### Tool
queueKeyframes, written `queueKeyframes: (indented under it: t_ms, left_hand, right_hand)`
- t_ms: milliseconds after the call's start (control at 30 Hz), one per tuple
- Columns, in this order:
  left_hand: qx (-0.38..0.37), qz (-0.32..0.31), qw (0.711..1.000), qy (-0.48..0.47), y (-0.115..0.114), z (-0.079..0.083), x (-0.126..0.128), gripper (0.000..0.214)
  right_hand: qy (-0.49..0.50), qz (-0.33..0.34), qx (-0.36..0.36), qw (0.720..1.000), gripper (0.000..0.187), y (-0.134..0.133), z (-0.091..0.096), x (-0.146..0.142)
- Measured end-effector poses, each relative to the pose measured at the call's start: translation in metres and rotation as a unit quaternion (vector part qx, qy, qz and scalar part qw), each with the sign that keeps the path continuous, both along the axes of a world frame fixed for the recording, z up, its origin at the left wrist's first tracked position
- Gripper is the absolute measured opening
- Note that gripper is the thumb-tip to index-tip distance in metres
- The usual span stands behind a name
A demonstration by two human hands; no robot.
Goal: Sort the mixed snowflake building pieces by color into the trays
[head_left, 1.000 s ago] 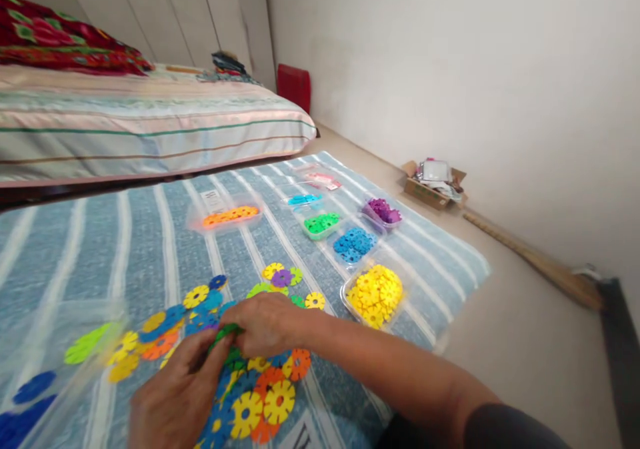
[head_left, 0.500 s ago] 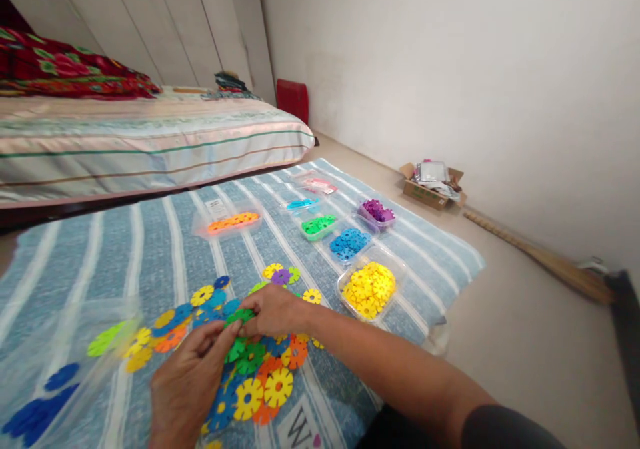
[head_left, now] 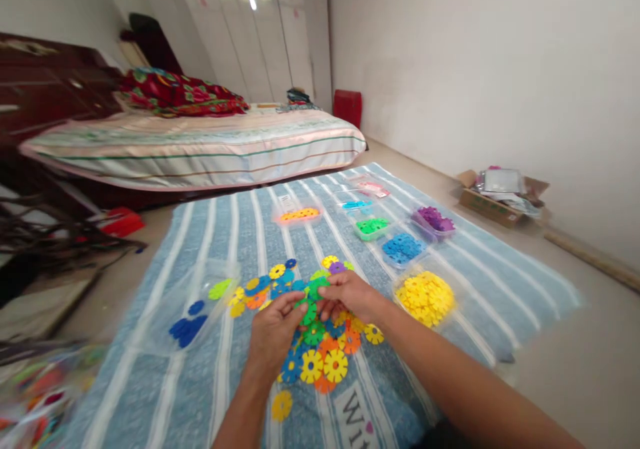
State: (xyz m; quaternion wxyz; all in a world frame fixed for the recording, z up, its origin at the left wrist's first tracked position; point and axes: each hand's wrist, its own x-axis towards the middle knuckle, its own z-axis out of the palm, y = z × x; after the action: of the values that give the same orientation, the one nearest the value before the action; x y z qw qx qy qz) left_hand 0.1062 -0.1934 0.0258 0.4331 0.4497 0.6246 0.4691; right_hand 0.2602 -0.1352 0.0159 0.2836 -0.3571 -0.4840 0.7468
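Observation:
My left hand (head_left: 275,329) pinches a green flower-shaped plastic disc (head_left: 309,313) by its edge. Close beside it, the fingers of my right hand (head_left: 355,297) are closed on another green disc (head_left: 316,287). Whether these two discs touch is hard to tell. Beneath both hands spreads a mixed pile of notched discs, with yellow (head_left: 335,366), orange (head_left: 352,341) and blue (head_left: 291,367) ones showing. One more green disc (head_left: 314,333) lies on the pile just below my fingers. My hands cover part of the heap.
On the striped cloth (head_left: 200,395), clear containers hold sorted discs: yellow (head_left: 425,297), blue (head_left: 403,247), green (head_left: 371,226), purple (head_left: 435,219) and orange (head_left: 300,215). A clear box (head_left: 155,332) with dark blue discs lies left. Beyond are a bed (head_left: 210,155) and a cardboard box (head_left: 487,205).
The view has swung left, so everything sits further right and more of the room's left side shows. My hands have drawn slightly apart, each with a green disc.

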Motion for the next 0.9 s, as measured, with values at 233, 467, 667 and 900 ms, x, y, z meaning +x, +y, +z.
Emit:
queueKeyframes:
  t_ms: [233,467,667,900]
  left_hand:
    - [0.015,0.038,0.999,0.012,-0.003,-0.004,-0.001,0.039]
    - [0.028,0.064,0.996,0.058,-0.005,-0.007,-0.002,0.034]
    - [0.065,0.134,0.982,0.113,-0.004,-0.008,-0.011,0.029]
    - [0.042,0.111,0.989,0.083,-0.006,-0.005,-0.005,0.029]
  right_hand:
    - [0.022,-0.015,-0.032,0.999,0.037,-0.007,-0.003,-0.001]
    - [-0.014,-0.008,-0.03,0.999,0.035,-0.01,-0.004,-0.008]
    - [-0.209,-0.032,0.099,0.972,0.032,-0.012,-0.007,-0.016]
    - [-0.237,0.013,0.266,0.934,0.03,-0.025,0.005,-0.023]
